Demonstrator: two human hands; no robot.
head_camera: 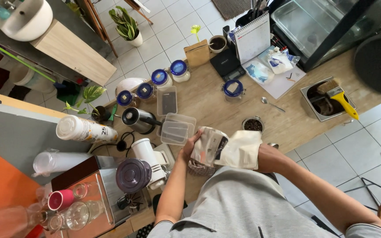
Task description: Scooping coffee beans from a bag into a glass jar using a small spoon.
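Both my hands hold a cream-coloured paper bag (230,149) over the near edge of the wooden counter (208,99). My left hand (189,147) grips its crumpled, dark-printed end. My right hand (263,156) is mostly hidden behind the other end of the bag. A small metal cup of dark coffee beans (253,124) stands just beyond the bag. Clear plastic containers (177,128) sit next to my left hand.
Several blue-lidded jars (160,77) line the counter's far edge, another jar (233,88) stands near a black scale (227,63). A steel kettle (136,119), a grinder (134,174), a spoon (271,104), a metal box with a yellow-handled brush (337,96) and a calendar (253,39) surround the work area.
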